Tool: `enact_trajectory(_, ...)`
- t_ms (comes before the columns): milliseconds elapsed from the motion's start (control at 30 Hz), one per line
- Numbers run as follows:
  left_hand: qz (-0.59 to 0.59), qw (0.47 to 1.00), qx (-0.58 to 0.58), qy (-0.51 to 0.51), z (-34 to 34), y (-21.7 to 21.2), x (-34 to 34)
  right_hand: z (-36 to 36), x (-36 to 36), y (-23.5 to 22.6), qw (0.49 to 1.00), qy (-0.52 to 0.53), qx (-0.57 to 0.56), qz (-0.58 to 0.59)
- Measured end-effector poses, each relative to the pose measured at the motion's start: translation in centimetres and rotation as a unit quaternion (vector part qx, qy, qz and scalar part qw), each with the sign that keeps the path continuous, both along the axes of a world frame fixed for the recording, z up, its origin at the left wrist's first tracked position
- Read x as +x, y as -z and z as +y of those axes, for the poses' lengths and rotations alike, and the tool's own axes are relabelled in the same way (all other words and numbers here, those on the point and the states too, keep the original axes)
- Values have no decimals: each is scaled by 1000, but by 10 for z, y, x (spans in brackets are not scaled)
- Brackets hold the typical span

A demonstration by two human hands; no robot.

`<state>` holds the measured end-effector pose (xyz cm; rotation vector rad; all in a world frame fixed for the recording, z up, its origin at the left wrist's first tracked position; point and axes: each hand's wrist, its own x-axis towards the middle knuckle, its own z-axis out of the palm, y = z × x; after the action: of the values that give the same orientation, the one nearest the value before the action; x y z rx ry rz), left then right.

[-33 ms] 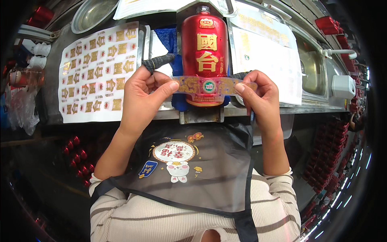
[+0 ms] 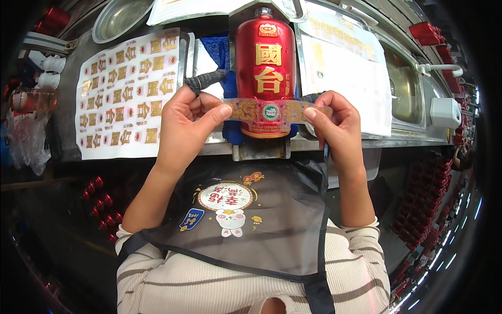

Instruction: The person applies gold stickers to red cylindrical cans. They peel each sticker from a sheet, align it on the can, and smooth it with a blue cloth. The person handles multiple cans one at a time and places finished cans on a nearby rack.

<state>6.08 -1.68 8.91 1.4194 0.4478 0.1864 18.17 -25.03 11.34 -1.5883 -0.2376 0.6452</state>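
A red bottle [image 2: 265, 57] with gold lettering lies in a blue holder [image 2: 231, 133], its neck pointing away from me. Across its lower part stretches a clear decal strip [image 2: 246, 110] with gold patterns and a green-and-white round emblem. My left hand [image 2: 194, 112] pinches the strip's left end between thumb and fingers. At the right end, my right hand [image 2: 334, 116] pinches it the same way. Dark knit covers show on a finger of each hand. Whether the strip's middle touches the bottle or sits just over it, I cannot tell.
Left of the bottle lies a sheet of gold decals [image 2: 123, 94]. Another white sheet [image 2: 345, 78] lies to the right, beside a metal sink [image 2: 408, 99] with a white faucet [image 2: 442, 68]. A white jug [image 2: 445, 112] stands at the far right, and a metal basin [image 2: 119, 21] at the back left.
The right end of the strip and my right fingers have shifted very slightly. My left hand and the bottle have stayed in place.
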Motion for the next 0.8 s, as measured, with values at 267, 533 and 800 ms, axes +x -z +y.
enact_trajectory(267,15,1000,-6,1,2,8,4,5,0,5,1000,4,-3,-2)
enact_trajectory(533,12,1000,-16,7,-1,11,8,7,1,7,1000,6,-7,-3)
enact_trajectory(800,9,999,-42,5,-5,15,9,10,2,10,1000,-7,-29,-7)
